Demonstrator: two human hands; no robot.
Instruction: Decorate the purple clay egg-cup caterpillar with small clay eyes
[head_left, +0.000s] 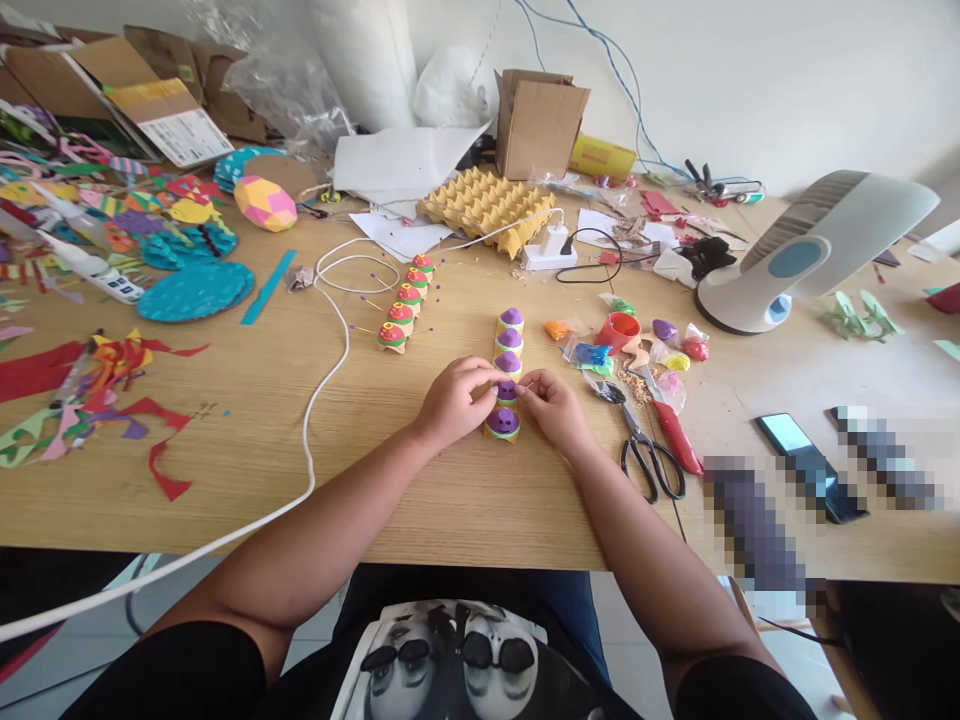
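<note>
A row of egg-carton cups (508, 340) topped with purple clay and pale green bands stands on the table in front of me. Dark spots on the nearest cup look like a small face. My left hand (459, 402) is at the left side of the row, thumb and forefinger pinched over one of the nearer cups. From the right, my right hand (556, 408) meets it there, its fingertips also pinched together. Whatever lies between the fingertips is too small to make out. Farther back and left is a similar red-and-green cup row (405, 305) with pins sticking out sideways.
Scissors (641, 445), a red-handled knife (677, 435), clay packets (592, 353) and a red ring of tape (619, 333) lie right. A white fan (802, 250) and phone (810, 465) stand beyond. A white cable (311, 430) crosses the left; an egg tray (487, 205) sits behind.
</note>
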